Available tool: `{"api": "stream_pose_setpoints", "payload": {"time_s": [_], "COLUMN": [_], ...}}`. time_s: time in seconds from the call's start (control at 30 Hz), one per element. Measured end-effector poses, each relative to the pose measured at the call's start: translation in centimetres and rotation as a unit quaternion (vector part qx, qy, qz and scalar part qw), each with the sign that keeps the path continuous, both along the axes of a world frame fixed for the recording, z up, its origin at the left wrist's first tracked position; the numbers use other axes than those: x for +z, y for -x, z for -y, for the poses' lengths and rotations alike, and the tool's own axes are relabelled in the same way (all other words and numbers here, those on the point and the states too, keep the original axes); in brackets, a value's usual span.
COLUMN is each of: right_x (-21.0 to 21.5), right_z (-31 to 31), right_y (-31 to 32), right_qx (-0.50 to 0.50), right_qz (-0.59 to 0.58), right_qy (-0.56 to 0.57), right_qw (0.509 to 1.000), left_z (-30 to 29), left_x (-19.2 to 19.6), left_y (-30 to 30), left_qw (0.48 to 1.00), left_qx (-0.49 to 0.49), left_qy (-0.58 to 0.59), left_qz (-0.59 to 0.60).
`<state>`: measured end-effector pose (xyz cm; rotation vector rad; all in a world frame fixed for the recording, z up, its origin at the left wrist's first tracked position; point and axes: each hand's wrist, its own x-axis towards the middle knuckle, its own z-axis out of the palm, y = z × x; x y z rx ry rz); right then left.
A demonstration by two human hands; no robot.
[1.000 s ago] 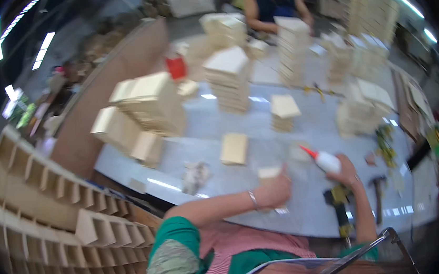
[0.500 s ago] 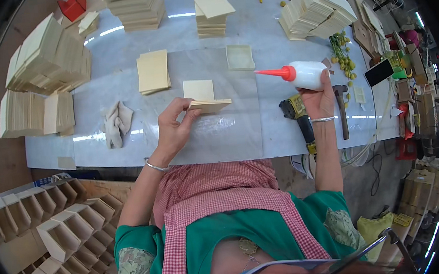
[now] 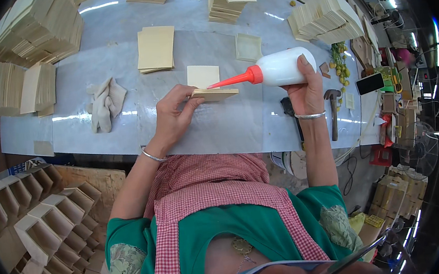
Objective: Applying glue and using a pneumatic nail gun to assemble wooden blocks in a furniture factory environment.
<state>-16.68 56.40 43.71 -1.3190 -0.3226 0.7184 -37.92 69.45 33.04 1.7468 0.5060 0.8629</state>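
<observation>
My left hand [image 3: 174,112] pinches a thin pale wooden panel [image 3: 219,93] at its left end, between thumb and fingers, with its long edge turned up. It may be more than one layer; I cannot tell. In my right hand [image 3: 305,94] is a white glue bottle [image 3: 289,67], tipped on its side with its red nozzle [image 3: 235,79] pointing left. The nozzle's tip is at the panel's upper edge, near my left fingertips; whether it touches is unclear. Just beyond lies a small square wooden piece [image 3: 203,74] on the table, partly hidden by the panel.
Loose panels [image 3: 155,48] lie beyond my left hand, a pale cloth [image 3: 106,103] to its left. A translucent square dish [image 3: 248,47] sits beyond the bottle. At right are a hammer [image 3: 333,118] and phone [image 3: 370,84]. Tall panel stacks [image 3: 35,30] flank the table [image 3: 218,126].
My right hand has brought the glue bottle left and down, so its nozzle has come to the panel's edge. My left hand keeps its pinch. The whole view has shifted slightly.
</observation>
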Motion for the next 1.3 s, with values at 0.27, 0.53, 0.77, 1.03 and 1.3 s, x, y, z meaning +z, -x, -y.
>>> {"api": "stream_pose_setpoints", "payload": {"time_s": [0.27,0.53,0.77,1.03,1.3], "right_x": [0.2,0.6,1.1,1.6,2.0], "right_z": [-0.5,-1.3,-1.6,-1.4,-0.4], "right_y": [0.7,1.0,1.2,1.1,0.5], "right_qx": [0.017,0.026,0.031,0.034,0.023], "right_qz": [0.037,0.075,0.090,0.128,0.166], "right_qy": [0.002,-0.011,-0.015,-0.015,-0.017], "right_qw": [0.999,0.997,0.995,0.991,0.986], "left_z": [-0.1,-0.1,-0.2,-0.2,-0.2], "left_x": [-0.5,-0.7,-0.8,-0.7,-0.3], "left_y": [0.0,-0.1,-0.1,0.0,0.1], "left_qw": [1.000,1.000,1.000,1.000,1.000], "left_qx": [0.001,0.001,0.004,0.002,-0.009], "left_qy": [-0.003,-0.006,-0.009,-0.011,-0.004], "left_qz": [0.015,0.014,0.017,0.016,0.001]}}
